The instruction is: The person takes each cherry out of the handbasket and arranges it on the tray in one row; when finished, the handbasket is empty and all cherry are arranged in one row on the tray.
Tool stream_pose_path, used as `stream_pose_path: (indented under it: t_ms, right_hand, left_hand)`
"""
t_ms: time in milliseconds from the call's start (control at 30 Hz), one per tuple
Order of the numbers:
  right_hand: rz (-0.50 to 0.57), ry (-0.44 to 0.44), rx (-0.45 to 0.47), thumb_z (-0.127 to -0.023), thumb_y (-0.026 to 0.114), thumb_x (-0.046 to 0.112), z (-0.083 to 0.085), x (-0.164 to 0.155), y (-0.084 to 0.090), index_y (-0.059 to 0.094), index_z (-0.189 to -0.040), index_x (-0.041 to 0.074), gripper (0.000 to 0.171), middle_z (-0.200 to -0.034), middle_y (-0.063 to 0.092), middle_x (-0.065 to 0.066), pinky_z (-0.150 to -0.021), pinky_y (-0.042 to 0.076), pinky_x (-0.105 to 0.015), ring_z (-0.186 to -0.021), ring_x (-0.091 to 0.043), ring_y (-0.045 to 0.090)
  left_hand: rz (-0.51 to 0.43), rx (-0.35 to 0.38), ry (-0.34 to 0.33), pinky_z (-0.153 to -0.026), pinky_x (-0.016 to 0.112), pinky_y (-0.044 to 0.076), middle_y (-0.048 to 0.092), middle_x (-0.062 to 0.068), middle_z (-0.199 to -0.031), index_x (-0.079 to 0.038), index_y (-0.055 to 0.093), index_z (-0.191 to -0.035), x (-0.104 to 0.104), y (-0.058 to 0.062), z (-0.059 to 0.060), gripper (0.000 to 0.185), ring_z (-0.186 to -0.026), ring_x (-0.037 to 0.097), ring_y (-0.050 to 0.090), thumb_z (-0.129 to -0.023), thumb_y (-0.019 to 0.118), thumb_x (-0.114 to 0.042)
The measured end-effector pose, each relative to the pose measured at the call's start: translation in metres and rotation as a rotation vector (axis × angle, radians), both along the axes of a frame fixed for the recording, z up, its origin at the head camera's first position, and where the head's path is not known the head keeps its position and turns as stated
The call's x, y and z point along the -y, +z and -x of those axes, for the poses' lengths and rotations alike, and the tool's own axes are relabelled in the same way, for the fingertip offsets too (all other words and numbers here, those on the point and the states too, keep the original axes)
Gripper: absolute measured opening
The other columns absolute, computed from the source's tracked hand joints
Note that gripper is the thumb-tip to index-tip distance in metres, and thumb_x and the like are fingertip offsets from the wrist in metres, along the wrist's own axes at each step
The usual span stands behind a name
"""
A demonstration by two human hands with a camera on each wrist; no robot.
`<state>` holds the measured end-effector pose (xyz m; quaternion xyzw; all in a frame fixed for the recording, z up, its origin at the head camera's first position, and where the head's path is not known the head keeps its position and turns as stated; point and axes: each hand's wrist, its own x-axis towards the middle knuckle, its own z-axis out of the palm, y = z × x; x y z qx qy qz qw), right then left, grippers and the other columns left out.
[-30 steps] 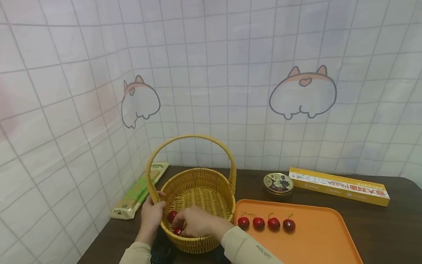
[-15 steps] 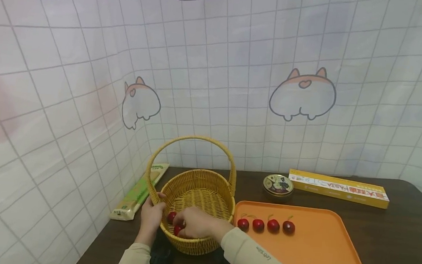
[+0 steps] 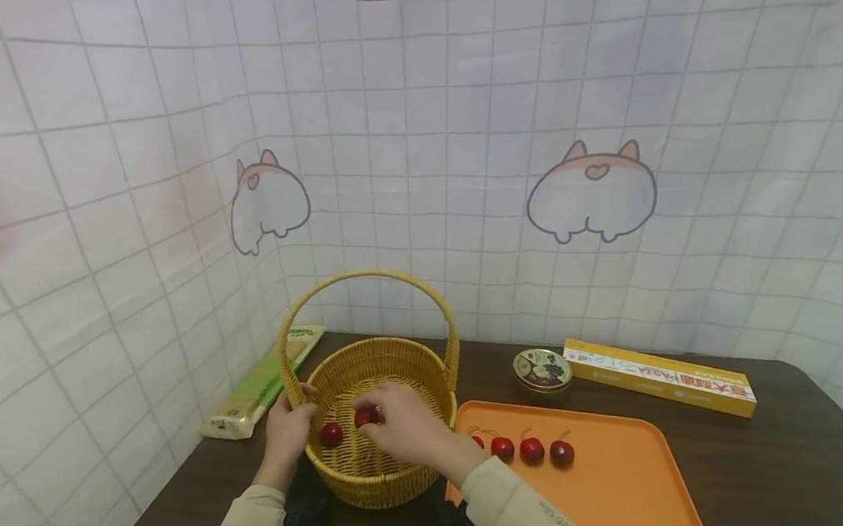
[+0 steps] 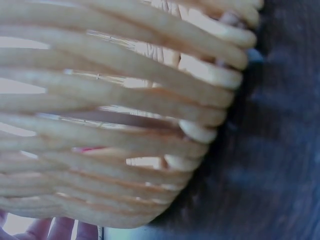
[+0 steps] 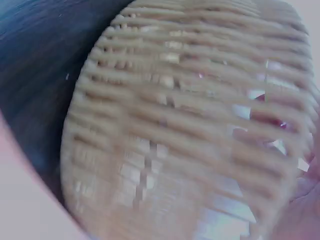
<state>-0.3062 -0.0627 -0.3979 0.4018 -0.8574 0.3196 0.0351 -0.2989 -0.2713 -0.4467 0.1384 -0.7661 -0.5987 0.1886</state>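
My right hand (image 3: 407, 430) reached over the wicker basket (image 3: 366, 471), lower centre of the head view, fingers bent and pinching a red cherry (image 3: 366, 416) just above the basket's inside. My left hand (image 3: 286, 431) gripped the rim at the basket's left side, fingers curled over it. A 2nd cherry (image 3: 332, 434) lay on the basket floor betw. both hands.

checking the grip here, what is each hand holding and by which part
The right hand pinches a cherry by its body, over the basket. The left hand grips the basket's rim near the handle base.
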Motion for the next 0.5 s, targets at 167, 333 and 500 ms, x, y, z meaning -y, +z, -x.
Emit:
stream_pose_path:
  t_ms: [167, 333, 500]
  right_hand:
    - [0.097, -0.036, 0.012, -0.089, 0.07, 0.017, 0.001, -0.027, 0.003, 0.069, -0.118, 0.015, 0.029, -0.113, 0.065, 0.001, -0.075, 0.052, -0.025, -0.092, -0.014, 0.065]
    - [0.198, -0.036, 0.001, -0.089, 0.07, 0.015, -0.003, -0.051, 0.007, 0.068, -0.117, 0.015, 0.029, -0.109, 0.066, 0.001, -0.074, 0.053, -0.029, -0.09, -0.017, 0.066]
    - [0.305, -0.019, -0.009, -0.089, 0.071, 0.015, -0.011, -0.075, 0.008, 0.068, -0.117, 0.019, 0.029, -0.105, 0.066, 0.004, -0.072, 0.054, -0.032, -0.086, -0.012, 0.064]
  left_hand:
    - [0.007, 0.0, 0.012, -0.072, 0.036, 0.038, 0.055, 0.018, -0.108, -0.002, 0.057, -0.115, -0.002, 0.001, 0.0, 0.031, -0.089, 0.03, 0.049, -0.085, 0.049, -0.004]
    - [0.012, 0.009, 0.002, -0.072, 0.036, 0.037, 0.053, 0.013, -0.102, -0.003, 0.056, -0.116, -0.004, 0.002, 0.0, 0.031, -0.086, 0.028, 0.047, -0.086, 0.048, -0.004]
    - [0.017, 0.015, 0.008, -0.072, 0.037, 0.037, 0.054, 0.015, -0.105, -0.003, 0.056, -0.116, -0.002, 0.002, -0.002, 0.032, -0.087, 0.028, 0.047, -0.085, 0.048, -0.004]
